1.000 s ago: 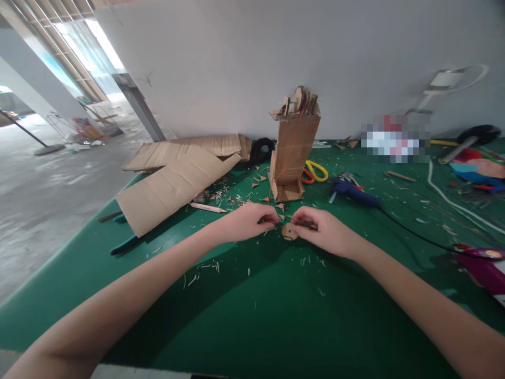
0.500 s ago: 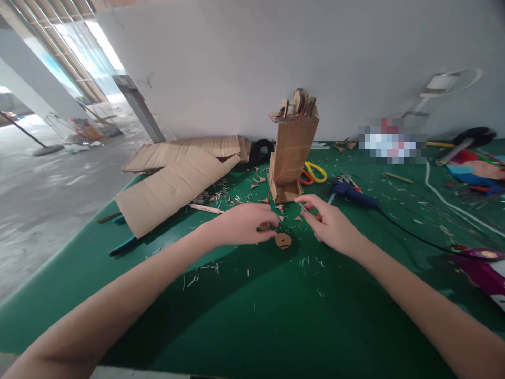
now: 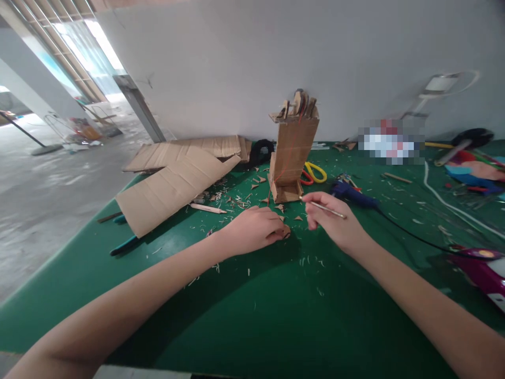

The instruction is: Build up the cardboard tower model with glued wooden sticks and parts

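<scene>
My left hand (image 3: 254,229) lies low on the green table (image 3: 244,316), its fingers curled over a small round cardboard disc (image 3: 285,231) whose edge shows at the fingertips. My right hand (image 3: 335,223) is raised just right of it, pinching a thin wooden stick (image 3: 323,207) that points up-left toward a tall cardboard tower (image 3: 292,152). The tower stands upright just behind both hands, with a red thread down its front.
Folded cardboard sheets (image 3: 177,179) lie at the back left. Yellow-and-red scissors (image 3: 313,172) and a blue glue gun (image 3: 353,193) with a black cord lie right of the tower. Cardboard scraps and shavings litter the table. A purple object (image 3: 483,268) lies at the right edge.
The hands parted: the disc dropped to the table and my left hand came down over it. My right hand drew the stick away to the right and lifted it.
</scene>
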A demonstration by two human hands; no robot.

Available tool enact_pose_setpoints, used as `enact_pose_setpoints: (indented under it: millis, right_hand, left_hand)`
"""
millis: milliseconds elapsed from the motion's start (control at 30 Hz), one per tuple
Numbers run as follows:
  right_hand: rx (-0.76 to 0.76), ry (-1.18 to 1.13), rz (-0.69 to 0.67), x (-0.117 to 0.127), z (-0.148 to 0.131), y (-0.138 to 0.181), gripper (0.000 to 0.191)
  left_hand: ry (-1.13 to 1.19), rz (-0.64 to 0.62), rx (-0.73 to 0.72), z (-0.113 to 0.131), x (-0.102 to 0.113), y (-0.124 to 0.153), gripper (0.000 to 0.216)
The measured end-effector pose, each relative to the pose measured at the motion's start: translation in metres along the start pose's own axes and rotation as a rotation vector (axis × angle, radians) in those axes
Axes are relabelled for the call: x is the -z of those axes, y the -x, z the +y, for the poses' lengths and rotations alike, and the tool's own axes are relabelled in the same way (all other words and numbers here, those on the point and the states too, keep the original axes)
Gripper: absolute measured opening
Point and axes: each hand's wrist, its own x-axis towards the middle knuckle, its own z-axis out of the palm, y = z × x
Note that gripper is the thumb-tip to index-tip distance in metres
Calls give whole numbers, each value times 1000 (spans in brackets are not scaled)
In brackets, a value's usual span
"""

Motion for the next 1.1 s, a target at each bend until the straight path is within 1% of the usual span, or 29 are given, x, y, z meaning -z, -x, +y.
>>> enact_pose_setpoints:
  millis: [33,100,133,167,200,267,300,333,367,467,500,567,667,767,933,1100]
  right_hand:
    - [7,104,22,-1,1,0,29]
    - [35,283,10,-3,0,-2,47]
    - [53,350,-15,-4,-2,-4,50]
    - [64,395,-43,-5,-3,-6,47]
    - [67,406,-68,-7,-5,-8,40]
    - [36,286,-88,-12,-8,-12,24]
    - [4,177,-96,-15,-9,-14,20]
    - [-32,58,-108,-19,-9,-15,21]
    - [-66,-57,-126,-22,-9,-16,25]
    - [-147,-329,-191,-32,-11,-19,51]
    - [-152,-394,-197,-34,-12,-20,53]
    - [-132,-484,-175,-39,-12,-21,48]
    - [-104,-538,-121,-46,-9,-21,36]
    - [-105,-562,-84,-52,-3,-21,31]
    - [-94,-579,-77,-55,3,-22,29]
    - [-81,-568,-78,-57,4,-22,30]
  left_hand:
    - [-2,6,7,-1,-1,0,19]
    - [7,6,0,-3,-2,1,19]
    - [17,4,-8,-4,-2,1,19]
    - [30,4,-15,-5,-2,1,19]
    - [45,5,-21,-7,-2,1,19]
    - [77,8,-27,-9,-2,1,20]
    - [92,9,-31,-10,-2,0,20]
    - [107,9,-37,-11,-2,0,20]
    - [122,9,-44,-12,-2,0,20]
    - [149,7,-58,-13,-1,0,21]
    - [150,6,-61,-13,-1,0,21]
    - [135,2,-68,-12,0,0,21]
    - [97,-2,-79,-11,1,1,21]
    - [76,-6,-99,-10,2,0,22]
    - [99,-15,-98,-11,2,0,21]
    - [64,-20,-96,-11,2,0,21]
